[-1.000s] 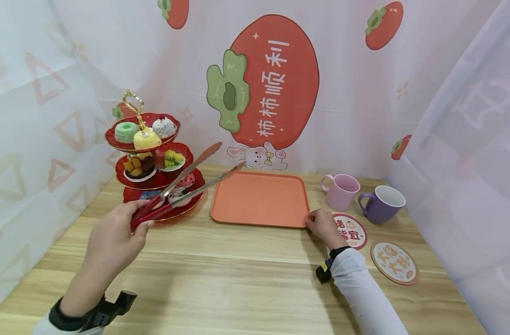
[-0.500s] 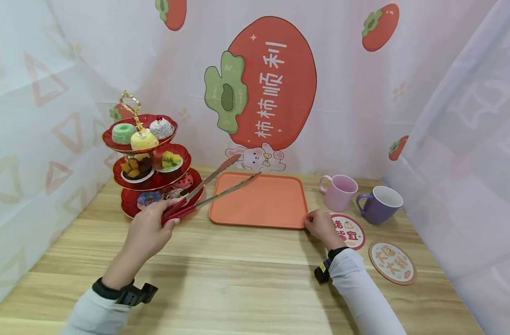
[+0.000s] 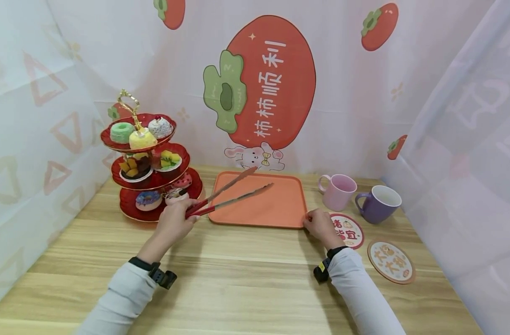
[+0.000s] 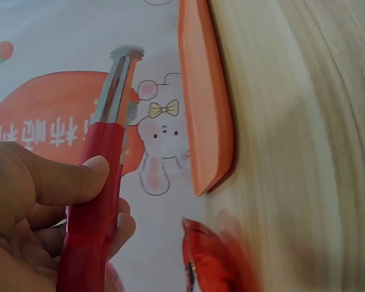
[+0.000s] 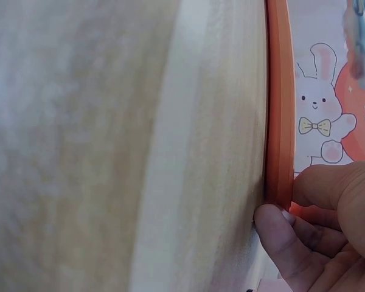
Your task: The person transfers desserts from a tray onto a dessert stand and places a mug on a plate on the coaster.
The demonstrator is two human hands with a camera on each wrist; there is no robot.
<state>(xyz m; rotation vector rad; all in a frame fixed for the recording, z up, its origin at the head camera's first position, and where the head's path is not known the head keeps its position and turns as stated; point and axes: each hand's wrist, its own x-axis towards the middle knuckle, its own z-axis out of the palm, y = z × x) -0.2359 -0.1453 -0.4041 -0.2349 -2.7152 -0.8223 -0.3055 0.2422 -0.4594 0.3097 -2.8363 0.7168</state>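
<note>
My left hand grips the red handles of the metal tongs, whose spread tips are over the orange tray. Nothing is between the tips. In the left wrist view the thumb presses on the red handle, with fingers curled behind it. My right hand pinches the tray's near right corner; in the right wrist view, thumb and fingers of that hand close on the tray's rim.
At the left stands a three-tier red stand with cakes, fruit cups and donuts. A pink mug, a purple mug and two round coasters, one red-rimmed and one brown-rimmed, are at the right.
The left hand has moved right and slightly forward with the tongs, whose tips went from near the stand to over the tray. The right hand has stayed at the tray corner.
</note>
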